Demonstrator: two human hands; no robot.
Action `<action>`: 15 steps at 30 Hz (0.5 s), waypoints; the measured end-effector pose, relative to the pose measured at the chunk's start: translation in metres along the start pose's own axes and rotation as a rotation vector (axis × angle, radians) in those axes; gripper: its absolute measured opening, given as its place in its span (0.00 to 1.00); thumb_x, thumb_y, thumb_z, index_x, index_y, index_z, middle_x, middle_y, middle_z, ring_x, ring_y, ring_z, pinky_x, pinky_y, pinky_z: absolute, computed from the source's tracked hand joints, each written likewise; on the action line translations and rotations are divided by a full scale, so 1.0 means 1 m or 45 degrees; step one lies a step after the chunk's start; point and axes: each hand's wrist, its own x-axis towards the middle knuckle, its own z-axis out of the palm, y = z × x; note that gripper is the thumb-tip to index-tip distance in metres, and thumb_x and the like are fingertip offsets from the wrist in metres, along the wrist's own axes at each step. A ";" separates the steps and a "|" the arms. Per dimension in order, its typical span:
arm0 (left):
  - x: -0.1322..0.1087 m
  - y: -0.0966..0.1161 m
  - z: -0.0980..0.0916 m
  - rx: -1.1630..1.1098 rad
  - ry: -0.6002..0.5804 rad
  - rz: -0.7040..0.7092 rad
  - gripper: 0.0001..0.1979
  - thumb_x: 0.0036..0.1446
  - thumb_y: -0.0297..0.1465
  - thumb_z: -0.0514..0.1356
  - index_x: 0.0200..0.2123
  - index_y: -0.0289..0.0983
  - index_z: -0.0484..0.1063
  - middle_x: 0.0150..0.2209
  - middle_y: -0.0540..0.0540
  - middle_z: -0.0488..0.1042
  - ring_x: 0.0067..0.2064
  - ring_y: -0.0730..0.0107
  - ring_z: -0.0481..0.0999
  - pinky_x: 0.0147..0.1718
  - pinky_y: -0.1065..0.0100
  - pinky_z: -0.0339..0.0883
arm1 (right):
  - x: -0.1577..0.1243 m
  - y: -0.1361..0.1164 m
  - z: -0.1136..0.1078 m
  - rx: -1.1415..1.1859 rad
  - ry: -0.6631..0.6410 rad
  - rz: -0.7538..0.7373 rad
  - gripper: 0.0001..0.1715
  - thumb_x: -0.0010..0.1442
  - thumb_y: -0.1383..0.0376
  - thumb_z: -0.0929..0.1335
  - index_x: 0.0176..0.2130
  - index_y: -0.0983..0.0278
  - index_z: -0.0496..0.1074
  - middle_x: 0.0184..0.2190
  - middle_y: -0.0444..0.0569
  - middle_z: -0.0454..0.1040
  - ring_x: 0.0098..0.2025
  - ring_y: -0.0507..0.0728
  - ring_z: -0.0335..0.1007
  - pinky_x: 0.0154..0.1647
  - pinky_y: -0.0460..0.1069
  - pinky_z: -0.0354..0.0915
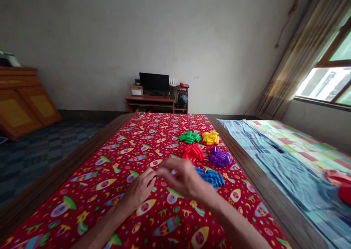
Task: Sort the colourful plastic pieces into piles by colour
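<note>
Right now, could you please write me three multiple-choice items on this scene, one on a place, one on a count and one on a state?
1. Which pile lies nearest the right hand?
A. the green pile
B. the blue pile
C. the yellow pile

2. How many colour-sorted piles of plastic pieces lie on the red cloth?
A. three
B. five
C. seven

3. How do the two hands stand?
A. fingertips together low over the cloth
B. far apart at the table's edges
C. both lifted high above the piles

Key:
1 B: the blue pile lies right beside the right hand, while the green pile and yellow pile lie farther off.
2 B: green, yellow, the red pile, the purple pile and blue make five.
3 A: the left hand meets the right hand's fingertips just over the cloth.
</note>
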 end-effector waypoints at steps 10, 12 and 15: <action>-0.004 -0.008 0.005 0.059 -0.010 0.047 0.15 0.64 0.30 0.48 0.42 0.43 0.75 0.37 0.47 0.78 0.39 0.66 0.80 0.39 0.70 0.74 | -0.040 0.234 -0.180 0.244 0.968 0.941 0.43 0.66 0.43 0.48 0.59 0.66 0.68 0.63 0.64 0.62 0.65 0.63 0.57 0.58 0.56 0.61; -0.007 -0.013 0.008 0.094 0.020 0.044 0.16 0.64 0.30 0.48 0.43 0.44 0.76 0.39 0.47 0.79 0.40 0.66 0.81 0.41 0.70 0.75 | -0.043 0.257 -0.179 0.303 0.908 0.973 0.47 0.65 0.43 0.45 0.56 0.69 0.71 0.59 0.68 0.65 0.61 0.64 0.64 0.55 0.56 0.64; -0.015 -0.022 0.015 0.159 0.057 0.032 0.16 0.63 0.31 0.49 0.45 0.46 0.76 0.43 0.47 0.80 0.44 0.63 0.80 0.45 0.68 0.75 | -0.033 0.281 -0.173 0.325 0.759 0.959 0.54 0.63 0.41 0.40 0.52 0.71 0.73 0.51 0.70 0.73 0.53 0.63 0.71 0.50 0.56 0.67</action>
